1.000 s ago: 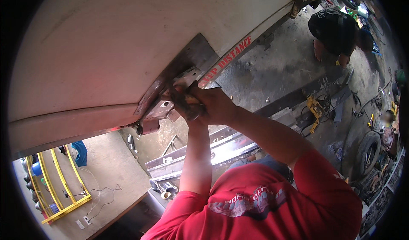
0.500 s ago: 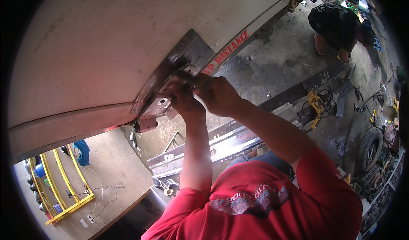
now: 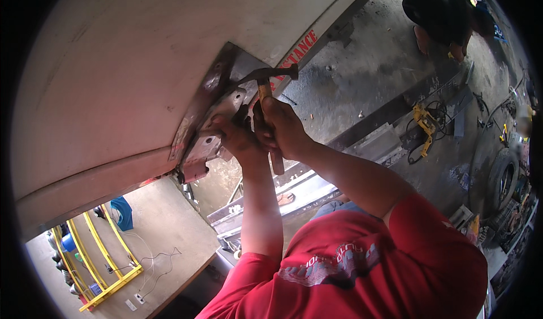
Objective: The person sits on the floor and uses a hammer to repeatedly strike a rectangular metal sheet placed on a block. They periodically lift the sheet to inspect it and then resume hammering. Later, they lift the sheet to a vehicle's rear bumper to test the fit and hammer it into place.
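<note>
My right hand [image 3: 283, 128] is wrapped round the wooden handle of a hammer [image 3: 264, 90]. The hammer's dark head lies across the top, over the edge of a large pale panel [image 3: 130, 64]. Just left of it, my left hand [image 3: 240, 143] grips a pale, worn metal bracket [image 3: 218, 132] with holes in it, the thumb on its face and the other fingers partly hidden. The bracket sits along the panel's lower edge, beside a curved bare-metal patch [image 3: 226, 64].
Long metal beams [image 3: 373, 149] lie below, with a yellow power tool [image 3: 424, 124] and its cable beyond. A person in dark clothing [image 3: 438, 11] bends down at upper right. A yellow rack [image 3: 96, 262] is at lower left, a tyre [image 3: 503, 175] far right.
The hammer now shows clearly upright in my right hand, which was blurred close against my left hand before. My left hand stays at the bracket. The whole view has shifted slightly.
</note>
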`<action>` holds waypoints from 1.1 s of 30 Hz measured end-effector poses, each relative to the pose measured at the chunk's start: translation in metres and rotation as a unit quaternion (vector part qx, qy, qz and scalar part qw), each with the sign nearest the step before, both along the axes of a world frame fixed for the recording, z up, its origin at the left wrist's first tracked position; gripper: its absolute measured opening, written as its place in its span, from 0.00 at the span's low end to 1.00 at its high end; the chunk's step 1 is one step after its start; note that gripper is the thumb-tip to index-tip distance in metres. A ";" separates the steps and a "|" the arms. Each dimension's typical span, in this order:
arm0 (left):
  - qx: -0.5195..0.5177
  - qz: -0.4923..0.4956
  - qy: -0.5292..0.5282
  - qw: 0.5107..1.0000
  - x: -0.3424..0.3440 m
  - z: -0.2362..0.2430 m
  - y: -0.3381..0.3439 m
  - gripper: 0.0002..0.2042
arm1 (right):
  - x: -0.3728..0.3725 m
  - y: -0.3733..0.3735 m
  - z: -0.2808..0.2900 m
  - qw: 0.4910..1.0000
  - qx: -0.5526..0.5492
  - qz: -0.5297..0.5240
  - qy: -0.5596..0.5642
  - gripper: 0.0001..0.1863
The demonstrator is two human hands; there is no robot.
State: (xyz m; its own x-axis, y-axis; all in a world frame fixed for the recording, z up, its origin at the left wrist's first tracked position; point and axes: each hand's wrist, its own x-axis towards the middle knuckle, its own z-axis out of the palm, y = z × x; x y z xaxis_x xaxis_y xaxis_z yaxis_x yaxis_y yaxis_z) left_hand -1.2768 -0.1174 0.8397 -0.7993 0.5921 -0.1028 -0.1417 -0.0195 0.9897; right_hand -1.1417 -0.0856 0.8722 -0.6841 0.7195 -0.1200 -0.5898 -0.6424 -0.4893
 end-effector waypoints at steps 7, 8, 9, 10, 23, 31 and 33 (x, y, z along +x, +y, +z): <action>-0.092 0.074 -0.009 0.993 -0.010 -0.006 0.004 0.56 | 0.011 -0.003 0.006 0.976 -0.200 0.045 0.073 0.27; -0.108 0.072 -0.014 0.991 -0.011 -0.003 0.002 0.56 | 0.013 -0.004 0.004 0.970 -0.225 0.043 0.077 0.27; -0.125 0.070 -0.020 0.989 -0.011 0.000 0.000 0.56 | 0.012 -0.006 0.003 0.975 -0.211 0.048 0.057 0.27; -0.144 0.070 -0.025 0.987 -0.009 0.002 -0.003 0.55 | 0.010 -0.010 0.006 0.977 -0.201 0.055 0.036 0.26; -0.082 0.014 -0.093 0.992 0.000 0.012 -0.002 0.53 | 0.013 0.001 0.029 0.988 -0.148 0.034 0.008 0.24; -0.045 0.043 -0.034 0.997 0.022 0.029 0.002 0.50 | 0.016 0.002 -0.010 0.987 -0.159 0.016 -0.036 0.22; -0.035 0.027 -0.068 0.997 0.016 0.027 -0.002 0.49 | 0.025 -0.005 -0.025 0.984 -0.162 0.025 -0.074 0.21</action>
